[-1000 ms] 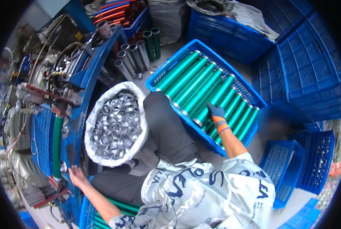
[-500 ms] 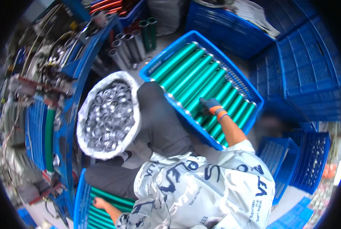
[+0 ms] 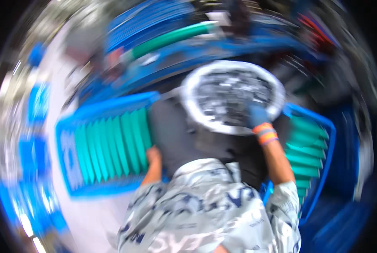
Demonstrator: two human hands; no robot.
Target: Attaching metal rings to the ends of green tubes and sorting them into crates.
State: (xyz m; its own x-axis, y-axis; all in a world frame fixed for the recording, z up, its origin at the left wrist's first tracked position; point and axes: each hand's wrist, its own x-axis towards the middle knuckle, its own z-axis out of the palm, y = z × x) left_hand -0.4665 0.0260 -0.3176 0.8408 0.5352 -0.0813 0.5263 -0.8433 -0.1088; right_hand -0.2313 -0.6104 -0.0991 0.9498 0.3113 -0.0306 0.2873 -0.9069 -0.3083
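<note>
My right hand (image 3: 258,114), in a dark blue glove with an orange cuff, reaches over the near right rim of a white-lined round basin (image 3: 189,107). Many small silvery metal rings (image 3: 226,95) fill the basin; the gloved fingers are smeared by motion among or above them. My bare left hand (image 3: 154,155) is at the right end of the blue crate (image 3: 108,192) on my left, beside the row of shiny green tubes (image 3: 112,145). Its fingers are blurred and partly hidden, so a grip on a tube cannot be made out.
Another blue crate (image 3: 328,139) with green tubes (image 3: 304,149) stands close on my right. Beyond the basin runs a blue workbench frame (image 3: 171,57) with a green tube (image 3: 171,39) lying along it. Stacked blue crates (image 3: 34,154) stand at far left. My legs flank the basin.
My view has swung left. My right hand has left the green tubes in the right crate and come over the basin of rings. My left hand remains at the left crate.
</note>
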